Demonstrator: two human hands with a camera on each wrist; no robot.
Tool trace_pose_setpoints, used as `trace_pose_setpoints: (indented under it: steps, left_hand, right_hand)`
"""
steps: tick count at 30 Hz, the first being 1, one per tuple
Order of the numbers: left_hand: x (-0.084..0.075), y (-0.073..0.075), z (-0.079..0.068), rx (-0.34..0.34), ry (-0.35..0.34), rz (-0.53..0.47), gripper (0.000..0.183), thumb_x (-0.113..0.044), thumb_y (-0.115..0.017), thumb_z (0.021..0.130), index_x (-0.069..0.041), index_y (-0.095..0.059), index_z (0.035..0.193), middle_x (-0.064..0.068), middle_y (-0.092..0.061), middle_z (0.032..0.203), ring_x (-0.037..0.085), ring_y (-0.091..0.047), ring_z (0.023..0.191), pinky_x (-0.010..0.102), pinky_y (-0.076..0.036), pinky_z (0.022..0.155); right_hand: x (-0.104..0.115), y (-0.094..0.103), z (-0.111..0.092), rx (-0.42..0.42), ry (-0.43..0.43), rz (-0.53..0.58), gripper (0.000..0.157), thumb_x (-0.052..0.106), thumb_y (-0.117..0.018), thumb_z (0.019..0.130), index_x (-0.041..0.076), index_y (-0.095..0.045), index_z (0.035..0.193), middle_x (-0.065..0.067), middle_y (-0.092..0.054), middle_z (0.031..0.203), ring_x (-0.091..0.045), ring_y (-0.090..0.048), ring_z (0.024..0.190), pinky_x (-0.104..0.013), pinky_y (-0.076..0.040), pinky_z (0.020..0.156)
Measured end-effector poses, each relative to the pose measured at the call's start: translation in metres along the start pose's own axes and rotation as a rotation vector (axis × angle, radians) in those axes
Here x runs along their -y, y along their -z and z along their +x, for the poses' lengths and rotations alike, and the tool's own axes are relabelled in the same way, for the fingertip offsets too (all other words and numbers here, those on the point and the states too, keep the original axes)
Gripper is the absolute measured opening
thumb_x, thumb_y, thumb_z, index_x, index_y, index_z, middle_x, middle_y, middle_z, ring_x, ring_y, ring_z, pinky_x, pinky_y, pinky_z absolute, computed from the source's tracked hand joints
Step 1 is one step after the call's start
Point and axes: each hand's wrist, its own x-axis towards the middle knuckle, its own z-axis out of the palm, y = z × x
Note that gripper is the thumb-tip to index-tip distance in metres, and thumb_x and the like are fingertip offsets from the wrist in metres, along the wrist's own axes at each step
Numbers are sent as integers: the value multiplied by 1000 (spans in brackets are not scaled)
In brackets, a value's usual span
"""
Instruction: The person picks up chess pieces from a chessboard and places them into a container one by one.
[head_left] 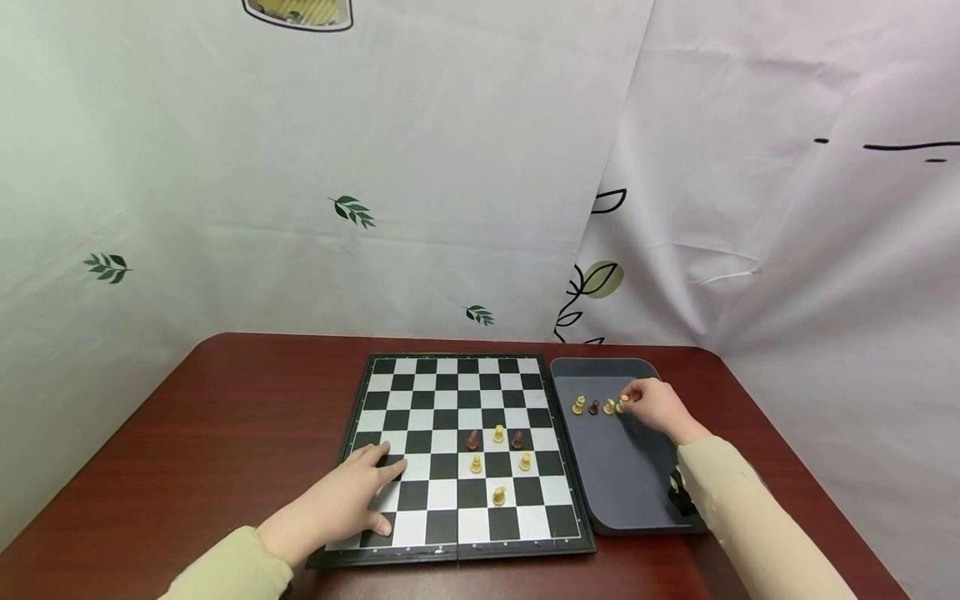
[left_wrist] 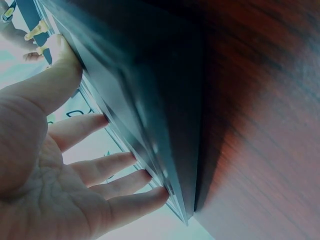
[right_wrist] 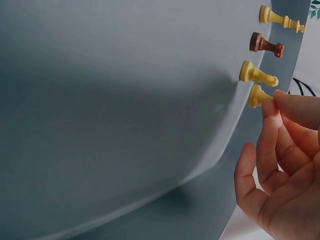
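Observation:
My left hand [head_left: 345, 496] rests with spread, straight fingers on the near left part of the chessboard [head_left: 420, 400]; the left wrist view shows its fingertips along the board's edge. Inside the grey tray [head_left: 615, 479], my right hand [head_left: 660, 408] pinches the top of a yellow chess piece [right_wrist: 257, 96] between thumb and fingers, hiding its head. Beside it in a row stand a yellow chess piece [right_wrist: 256, 74], a dark red knight [right_wrist: 265, 45] and a yellow king [right_wrist: 280, 19].
On the board's right half stand several yellow pieces, such as a yellow rook [head_left: 498, 433], and two dark red pieces [head_left: 472, 440]. The tray stands close along the board's right side on the red-brown table [head_left: 210, 433]. A white printed curtain [head_left: 450, 167] hangs behind.

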Motion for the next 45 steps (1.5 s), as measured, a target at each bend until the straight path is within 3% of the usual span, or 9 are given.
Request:
trace_pose_setpoints:
  steps: [21, 45]
  left_hand:
    - [-1, 0, 1, 14, 28, 1, 82, -32, -84, 57, -1, -58, 128, 31, -43, 137, 51, -39, 127, 59, -37, 100]
    - [1, -2, -1, -14, 7, 8, 82, -33, -84, 56, -2, -58, 127, 31, -44, 136, 52, -40, 126, 59, -38, 99]
  right_hand:
    - [-6, -5, 3, -2, -17, -17, 12, 4, -63, 84, -6, -67, 87, -11, -63, 75, -18, -54, 65, -31, -45, 58]
    - [-14, -8, 3, -3, -13, 30, 12, 3, -63, 84, -7, -67, 89, -9, -65, 75, -16, -56, 67, -30, -45, 60]
